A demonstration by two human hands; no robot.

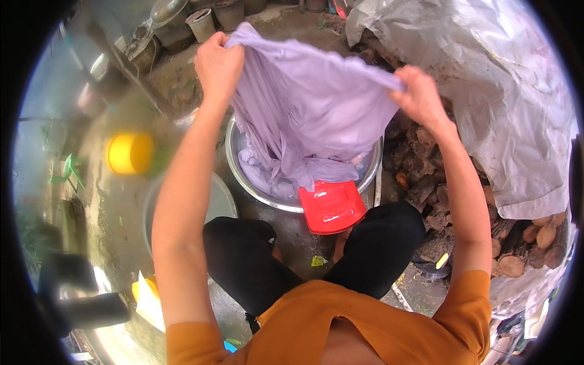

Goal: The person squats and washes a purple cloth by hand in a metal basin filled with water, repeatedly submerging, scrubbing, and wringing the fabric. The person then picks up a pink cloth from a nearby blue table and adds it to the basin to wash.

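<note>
A pale lilac cloth [315, 91], wet-looking and wrinkled, is stretched between my two hands. My left hand [219, 66] grips its upper left corner, and my right hand [419, 96] pinches the upper right edge. The cloth's lower part hangs into a round metal basin [273, 202] in front of my knees. Bunched lilac fabric and cloudy water show inside the basin. A red plastic washboard [332, 207] leans over the near rim, its upper end hidden under the fabric.
A second basin [223, 196] holds liquid beside my left knee. A yellow tub [130, 153] stands farther left. Stacked firewood [424, 182] under white plastic sheeting [497, 105] lines the right. Several pots [200, 25] stand at the back. A pale pipe [378, 182] runs near the basin.
</note>
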